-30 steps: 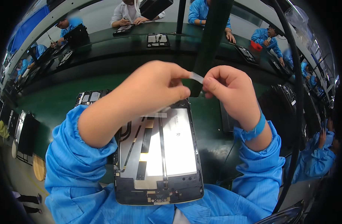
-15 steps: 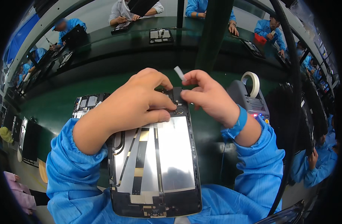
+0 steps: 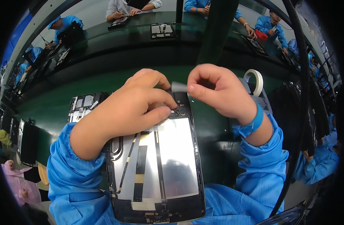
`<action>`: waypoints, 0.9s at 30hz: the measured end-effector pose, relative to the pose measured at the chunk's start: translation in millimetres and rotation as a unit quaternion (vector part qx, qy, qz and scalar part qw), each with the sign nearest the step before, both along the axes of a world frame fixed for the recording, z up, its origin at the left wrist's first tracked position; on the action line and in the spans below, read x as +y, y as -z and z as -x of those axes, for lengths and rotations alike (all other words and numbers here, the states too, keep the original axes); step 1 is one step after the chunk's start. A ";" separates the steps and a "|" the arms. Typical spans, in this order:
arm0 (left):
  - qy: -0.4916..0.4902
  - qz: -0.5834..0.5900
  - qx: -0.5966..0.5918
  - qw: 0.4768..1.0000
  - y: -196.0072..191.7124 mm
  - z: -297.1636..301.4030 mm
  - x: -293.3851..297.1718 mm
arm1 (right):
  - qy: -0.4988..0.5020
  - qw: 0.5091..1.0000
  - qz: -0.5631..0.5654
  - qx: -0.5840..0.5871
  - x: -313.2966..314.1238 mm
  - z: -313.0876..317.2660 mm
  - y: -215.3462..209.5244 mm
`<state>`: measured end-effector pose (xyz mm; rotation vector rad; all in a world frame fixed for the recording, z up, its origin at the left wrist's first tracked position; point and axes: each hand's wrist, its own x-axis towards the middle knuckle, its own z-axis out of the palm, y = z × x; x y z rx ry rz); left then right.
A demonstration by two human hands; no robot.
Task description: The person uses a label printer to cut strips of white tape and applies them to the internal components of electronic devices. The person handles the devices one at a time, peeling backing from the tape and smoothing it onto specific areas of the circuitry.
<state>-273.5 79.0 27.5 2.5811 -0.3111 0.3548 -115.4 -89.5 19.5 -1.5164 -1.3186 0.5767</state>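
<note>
An opened tablet point(image 3: 177, 157) lies in front of me, its silver inner plates, dark flat cables and black frame exposed. Curved over its upper part, my left hand point(image 3: 136, 101) has its fingers apart, with the index fingertip touching the tablet near a small round part point(image 3: 182, 112). Whether the hand's far fingers hook over the edge is hidden. Just right of the tablet's top corner, my right hand point(image 3: 221, 90) pinches a short translucent whitish strip point(image 3: 179, 87) between thumb and index finger. The strip's free end points left, over the top corner.
Another opened device point(image 3: 82, 103) lies on the green table point(image 3: 48, 97) behind my left forearm. A grey tape dispenser with a white tape roll point(image 3: 257, 84) stands beyond my right hand. A black cable point(image 3: 301, 112) hangs at right. Across, people in blue work at a bench with another tablet point(image 3: 162, 31).
My right hand has moved slightly right, and its strip has swung from pointing up to pointing left over the tablet's corner. The left hand has stayed nearly in place.
</note>
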 end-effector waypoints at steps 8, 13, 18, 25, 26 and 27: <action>-0.010 0.051 0.049 0.997 -0.8 -7.9 6.7 | -0.100 0.957 0.131 -0.240 17.2 -1.2 -14.3; -0.056 0.081 0.091 0.991 -5.7 -13.0 -0.6 | -0.088 0.955 0.151 -0.240 17.6 1.3 -16.7; -0.090 0.023 0.087 0.992 -7.4 -15.4 -3.6 | -0.009 0.963 0.222 -0.154 18.8 7.8 -12.1; -0.116 -0.064 -0.062 0.989 -4.1 -0.8 -10.4 | 0.138 0.970 0.196 0.039 -0.9 7.7 20.2; -0.132 -0.064 -0.110 0.983 -3.4 6.5 -8.6 | 0.159 0.972 0.165 0.052 -5.0 14.1 25.8; -0.148 -0.064 -0.157 0.974 -2.2 15.6 -6.6 | 0.161 0.977 0.117 0.079 -9.7 23.3 31.2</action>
